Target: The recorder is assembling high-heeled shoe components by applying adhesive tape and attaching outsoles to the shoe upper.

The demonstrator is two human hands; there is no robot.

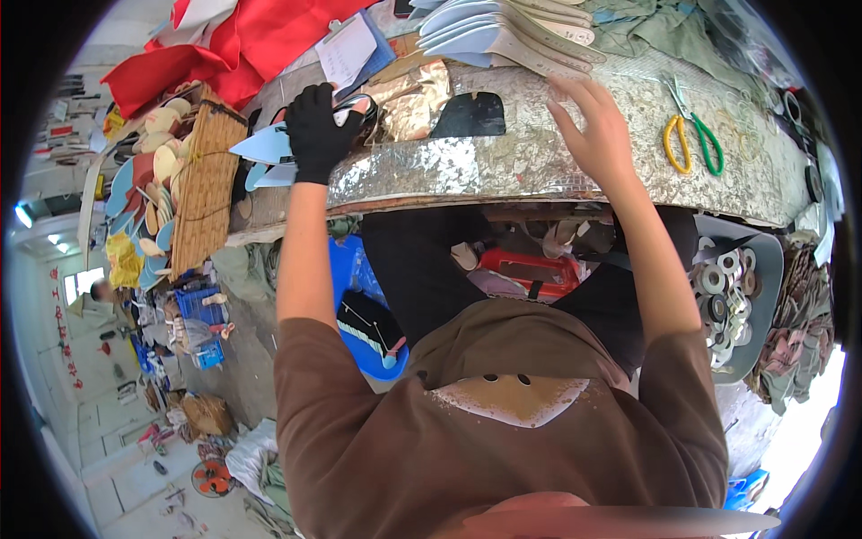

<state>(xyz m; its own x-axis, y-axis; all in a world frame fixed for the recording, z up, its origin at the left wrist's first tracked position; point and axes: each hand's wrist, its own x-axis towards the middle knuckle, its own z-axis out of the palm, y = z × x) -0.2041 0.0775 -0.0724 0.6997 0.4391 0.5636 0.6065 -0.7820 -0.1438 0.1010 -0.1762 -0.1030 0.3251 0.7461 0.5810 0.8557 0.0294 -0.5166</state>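
My left hand [321,133], in a black glove, grips a pair of scissors [357,110] and a light blue sole-shaped piece [266,145] at the left end of the silvery worktable [503,166]. Under that hand lies a strip of shiny silver foil [409,169]. My right hand [591,128] is bare, fingers spread, pressing flat on the table surface. Between the hands lie a dark sole-shaped cutout [470,114] and crumpled gold foil [411,90]. A fanned stack of pale blue insoles [503,34] sits just beyond my right hand.
Yellow and green handled scissors [690,144] lie right of my right hand. A woven basket [205,184] with cut soles stands left. Red cloth [242,45] at the back, a grey tray of tape rolls [732,296] at right, a blue tub [364,337] below.
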